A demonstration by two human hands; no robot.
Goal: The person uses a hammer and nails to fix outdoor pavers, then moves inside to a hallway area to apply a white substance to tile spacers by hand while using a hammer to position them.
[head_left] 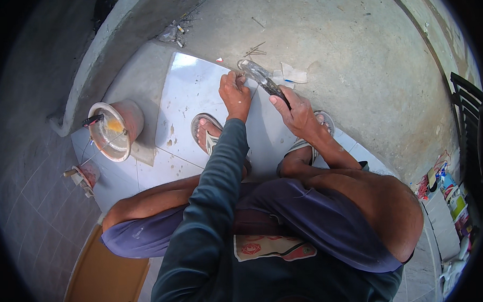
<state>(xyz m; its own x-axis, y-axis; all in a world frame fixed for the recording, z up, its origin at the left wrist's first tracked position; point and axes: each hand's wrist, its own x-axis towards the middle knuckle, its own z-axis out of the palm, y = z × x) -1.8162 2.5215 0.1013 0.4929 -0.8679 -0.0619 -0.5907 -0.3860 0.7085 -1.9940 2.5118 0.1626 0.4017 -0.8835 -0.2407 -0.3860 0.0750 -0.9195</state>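
In my right hand (299, 114) is a hand tool (261, 76) with a dark grip and a worn grey metal head, curved at its far end. I cannot tell its exact kind. My left hand (235, 93) is beside the tool's head, at the far edge of a white tile (189, 94). Its fingers are bent together in a pinch, and whatever they hold is hidden or too small to name. Brown specks and smears mark the tile surface. Both my feet, in sandals, are on the tiled floor just nearer than my hands.
A dusty bucket (134, 123) with a black-handled tool stands left. Nearer, a small reddish pail (88, 175) holds a wooden-handled tool. A low curved concrete wall (92, 65) rises far left. Torn paper (293, 73) lies on rough concrete ahead; coloured packets (456, 202) lie far right.
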